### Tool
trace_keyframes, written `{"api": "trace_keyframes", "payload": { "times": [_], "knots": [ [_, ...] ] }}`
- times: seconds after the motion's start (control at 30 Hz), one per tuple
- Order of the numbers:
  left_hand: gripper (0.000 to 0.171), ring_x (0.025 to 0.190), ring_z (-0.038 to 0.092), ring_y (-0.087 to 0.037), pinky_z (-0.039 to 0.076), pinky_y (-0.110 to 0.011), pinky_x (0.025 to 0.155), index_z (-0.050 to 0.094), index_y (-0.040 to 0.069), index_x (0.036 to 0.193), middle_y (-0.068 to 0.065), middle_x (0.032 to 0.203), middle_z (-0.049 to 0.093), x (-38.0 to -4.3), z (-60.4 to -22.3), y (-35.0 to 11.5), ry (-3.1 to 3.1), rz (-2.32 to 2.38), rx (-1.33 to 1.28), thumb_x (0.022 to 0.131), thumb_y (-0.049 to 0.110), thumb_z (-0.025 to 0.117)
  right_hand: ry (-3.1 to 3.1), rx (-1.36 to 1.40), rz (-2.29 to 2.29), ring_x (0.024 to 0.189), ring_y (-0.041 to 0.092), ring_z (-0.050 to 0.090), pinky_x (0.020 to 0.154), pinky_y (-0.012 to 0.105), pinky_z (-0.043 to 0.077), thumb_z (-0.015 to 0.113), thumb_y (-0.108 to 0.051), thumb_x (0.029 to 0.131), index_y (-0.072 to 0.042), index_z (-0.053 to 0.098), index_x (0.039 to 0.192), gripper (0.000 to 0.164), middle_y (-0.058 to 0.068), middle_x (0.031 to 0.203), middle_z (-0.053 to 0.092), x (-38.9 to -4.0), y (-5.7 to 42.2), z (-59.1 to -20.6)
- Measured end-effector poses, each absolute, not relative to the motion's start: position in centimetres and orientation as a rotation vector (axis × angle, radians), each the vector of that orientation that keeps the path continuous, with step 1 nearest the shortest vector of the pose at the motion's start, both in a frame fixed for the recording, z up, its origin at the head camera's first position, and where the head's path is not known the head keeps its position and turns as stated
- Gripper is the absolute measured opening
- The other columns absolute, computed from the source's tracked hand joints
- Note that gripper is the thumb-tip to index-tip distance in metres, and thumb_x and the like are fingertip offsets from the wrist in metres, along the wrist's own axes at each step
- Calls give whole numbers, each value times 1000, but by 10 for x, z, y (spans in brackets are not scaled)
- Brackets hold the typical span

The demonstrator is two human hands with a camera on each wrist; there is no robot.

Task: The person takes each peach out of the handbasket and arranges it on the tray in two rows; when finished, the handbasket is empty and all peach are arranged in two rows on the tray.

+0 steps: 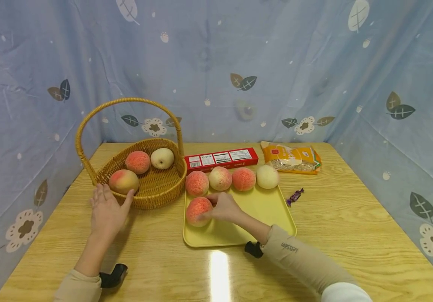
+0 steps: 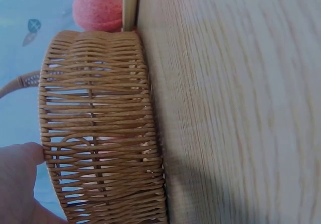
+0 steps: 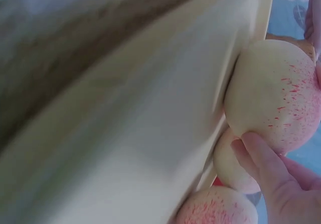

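My right hand (image 1: 224,208) pinches a pink-and-cream peach (image 1: 198,212) at the near left of a yellow tray (image 1: 239,239). In the right wrist view, fingers (image 3: 266,158) press against the peach's (image 3: 271,98) pale side. Further back on the tray is a row of fruit: a pink peach (image 1: 196,183), a paler peach (image 1: 220,178), another pink one (image 1: 244,179) and a whitish round fruit (image 1: 267,177). My left hand (image 1: 107,212) rests with spread fingers at the near left rim of a wicker basket (image 1: 159,202). Its thumb touches the rim in the left wrist view.
Inside the basket lie a yellow-red fruit (image 1: 124,181), a pink peach (image 1: 138,162) and a pale pear-like fruit (image 1: 162,158); a tall handle (image 1: 133,100) arches above. Behind the tray are a red box (image 1: 221,158) and an orange bag (image 1: 291,158). A purple-wrapped candy (image 1: 295,196) lies right.
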State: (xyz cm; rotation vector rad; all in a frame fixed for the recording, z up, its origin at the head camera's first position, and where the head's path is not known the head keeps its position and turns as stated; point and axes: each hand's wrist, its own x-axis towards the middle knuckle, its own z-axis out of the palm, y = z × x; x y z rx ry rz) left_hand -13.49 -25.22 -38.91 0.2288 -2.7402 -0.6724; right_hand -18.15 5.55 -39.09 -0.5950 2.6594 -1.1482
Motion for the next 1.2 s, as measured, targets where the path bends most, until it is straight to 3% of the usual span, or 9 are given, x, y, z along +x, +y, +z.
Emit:
{"api": "trace_keyframes", "payload": {
  "times": [0.1, 0.33, 0.47, 0.57, 0.87, 1.2],
  "knots": [
    [94, 135, 15, -61, 12, -66, 110, 16, -31, 137, -50, 143, 13, -135, -390, -253, -2736, -670, 234, 100, 53, 38, 2660, -616, -1157, 95, 19, 66, 82, 30, 52, 88, -30, 69, -2, 69, 119, 61, 10, 103, 73, -180, 51, -393],
    [93, 135, 14, -60, 12, -66, 110, 16, -30, 137, -49, 143, 12, -136, -390, -254, -2741, -664, 236, 100, 52, 39, 2622, -634, -1130, 78, 9, 56, 71, 25, 49, 87, -33, 70, -4, 67, 123, 63, 3, 96, 72, -178, 48, -390],
    [94, 135, 13, -61, 12, -66, 110, 15, -30, 137, -49, 144, 11, -136, -390, -254, -2749, -662, 234, 100, 53, 39, 2597, -662, -1122, 101, 25, 65, 85, 34, 53, 84, -30, 73, 3, 61, 129, 69, 16, 117, 68, -183, 51, -377],
    [93, 135, 14, -61, 13, -66, 110, 16, -31, 137, -50, 143, 12, -136, -391, -254, -2741, -654, 230, 100, 52, 39, 2590, -680, -1140, 120, 37, 56, 95, 41, 50, 82, -24, 76, 10, 53, 133, 73, 24, 132, 57, -188, 51, -364],
    [92, 136, 13, -60, 11, -65, 110, 15, -30, 138, -49, 144, 11, -134, -391, -255, -2729, -683, 253, 100, 50, 41, 2568, -735, -1098, 126, 24, 53, 101, 38, 45, 84, -33, 76, -2, 50, 141, 79, 12, 139, 55, -212, 18, -325],
    [94, 137, 10, -59, 10, -65, 111, 12, -29, 139, -48, 145, 8, -135, -391, -251, -2764, -690, 265, 101, 53, 37, 2553, -900, -975, 126, 19, 53, 99, 28, 45, 84, -35, 76, -6, 49, 143, 81, 8, 141, 54, -243, -49, -309]
  ]
}}
